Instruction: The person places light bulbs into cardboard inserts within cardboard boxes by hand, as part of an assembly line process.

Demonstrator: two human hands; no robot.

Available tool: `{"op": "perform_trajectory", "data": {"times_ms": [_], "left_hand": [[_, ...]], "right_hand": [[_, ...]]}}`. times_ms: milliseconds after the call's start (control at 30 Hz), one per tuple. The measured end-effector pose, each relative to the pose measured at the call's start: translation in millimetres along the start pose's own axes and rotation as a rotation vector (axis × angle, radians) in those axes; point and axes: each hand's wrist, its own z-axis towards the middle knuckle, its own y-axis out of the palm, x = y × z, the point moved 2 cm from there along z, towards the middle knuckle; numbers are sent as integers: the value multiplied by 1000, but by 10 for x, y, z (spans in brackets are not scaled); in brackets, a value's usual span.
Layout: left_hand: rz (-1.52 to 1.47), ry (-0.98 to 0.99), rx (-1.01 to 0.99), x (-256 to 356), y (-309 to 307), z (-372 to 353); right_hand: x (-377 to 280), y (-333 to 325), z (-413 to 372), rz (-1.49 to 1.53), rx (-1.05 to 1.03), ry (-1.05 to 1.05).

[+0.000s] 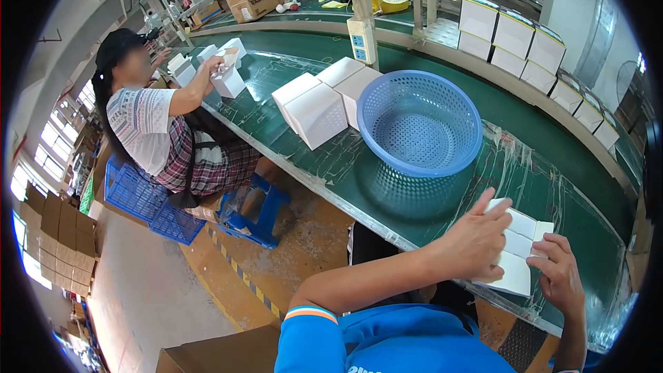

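A blue basket (419,132) stands beyond the white carton (514,273); the right hand (558,271) pinches one end, the left hand (471,240) hides another, grip unclear.

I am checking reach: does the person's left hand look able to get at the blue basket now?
Probably yes: the blue basket stands near the left hand with nothing visible between them, though that hand is busy at the white carton.

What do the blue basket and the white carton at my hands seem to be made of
Blue basket: probably moulded plastic with a slight sheen, given its regular perforations and smooth rim. White carton: likely paperboard, fairly matte, judging by its thin, flat panels and fold lines; I can't tell about any coating.
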Motion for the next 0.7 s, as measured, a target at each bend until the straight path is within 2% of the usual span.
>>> {"op": "perform_trajectory", "data": {"times_ms": [67,167,233,300,400,467,533,600,633,700], "left_hand": [[67,-75,0,-43,-155,-66],[79,-112,-63,30,-129,-131],[124,-119,-74,84,-76,-184],[351,-118,-44,100,31,-219],[472,-156,-23,76,111,-290],[456,-201,-2,74,165,-355],[445,-243,17,33,229,-412],[226,-329,-8,-38,249,-411],[233,-320,-10,-70,230,-382],[99,-410,-201,-121,99,-268]], "right_hand": [[30,7,1,46,-29,17],[82,35,42,161,36,91],[17,4,179,112,-2,229],[-25,39,289,25,-34,206],[-80,107,403,-109,-96,162],[-92,126,426,-157,-121,142],[-112,115,440,-135,-44,50],[-101,110,438,-143,-56,44],[-96,111,434,-147,-72,37],[-83,101,445,-116,-89,49]]}}
